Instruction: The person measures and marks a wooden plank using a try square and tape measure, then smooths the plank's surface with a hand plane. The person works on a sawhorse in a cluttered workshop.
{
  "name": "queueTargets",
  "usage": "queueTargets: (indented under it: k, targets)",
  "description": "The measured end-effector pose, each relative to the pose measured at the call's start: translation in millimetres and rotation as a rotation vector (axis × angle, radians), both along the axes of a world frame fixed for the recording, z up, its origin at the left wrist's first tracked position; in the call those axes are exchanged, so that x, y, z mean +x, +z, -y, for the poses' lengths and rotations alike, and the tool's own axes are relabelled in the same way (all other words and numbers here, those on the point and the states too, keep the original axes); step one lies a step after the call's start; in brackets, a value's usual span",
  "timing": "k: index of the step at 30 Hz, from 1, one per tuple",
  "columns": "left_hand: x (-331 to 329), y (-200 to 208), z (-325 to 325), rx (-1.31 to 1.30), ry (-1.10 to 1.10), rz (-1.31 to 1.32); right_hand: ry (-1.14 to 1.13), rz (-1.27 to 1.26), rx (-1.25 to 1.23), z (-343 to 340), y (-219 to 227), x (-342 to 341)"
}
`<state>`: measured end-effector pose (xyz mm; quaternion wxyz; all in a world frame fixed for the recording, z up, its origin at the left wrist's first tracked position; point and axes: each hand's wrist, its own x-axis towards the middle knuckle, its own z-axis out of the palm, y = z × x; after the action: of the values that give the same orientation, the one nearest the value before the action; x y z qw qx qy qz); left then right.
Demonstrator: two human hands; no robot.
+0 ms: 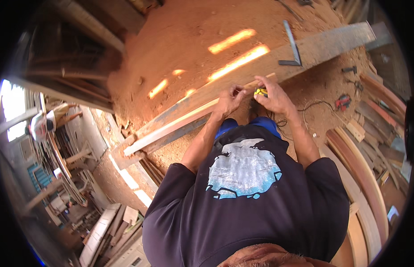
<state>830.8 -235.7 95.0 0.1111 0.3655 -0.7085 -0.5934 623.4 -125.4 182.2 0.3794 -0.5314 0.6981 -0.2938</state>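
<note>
In my right hand (274, 99) is a small yellow-and-black tape measure (261, 92), partly covered by the fingers and thumb. My left hand (230, 101) is close beside it, with fingers curled and thumb and fingertips nearly together; whatever they pinch is too small to make out. Both hands are over a long, narrow wooden strip (171, 129), which lies slantwise along a wide, weathered plank (322, 48). Farther right on that plank rests a carpenter's square (298, 55) with a dark handle and a metal blade.
Reddish sawdust-covered ground (180, 53) stretches beyond the plank. A red power tool (343, 102) and its cable lie at the right. Curved timber pieces (363, 178) stand near my right side, and scrap boards (111, 229) are piled at lower left.
</note>
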Motion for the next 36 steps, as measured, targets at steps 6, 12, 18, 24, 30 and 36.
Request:
queueTargets:
  k: [6, 12, 18, 24, 30, 36]
  targets:
    - [153, -1, -9, 0.61, 0.139, -0.243, 0.267, 0.038, 0.027, 30, -4, 160]
    - [286, -5, -22, 0.606, 0.288, -0.377, 0.651, 0.016, 0.163, 67, 24, 263]
    - [503, 26, 19, 0.277, 0.763, -0.312, 0.611, -0.12, 0.14, 90, -1, 235]
    - [676, 34, 62, -0.103, 0.925, 0.215, 0.463, -0.301, 0.146, 104, -2, 235]
    - [708, 0, 90, -0.516, 0.75, 0.644, 0.457, -0.381, 0.094, 119, -26, 292]
    - [701, -12, 91, -0.509, 0.671, 0.77, 0.47, -0.408, 0.119, 121, -52, 300]
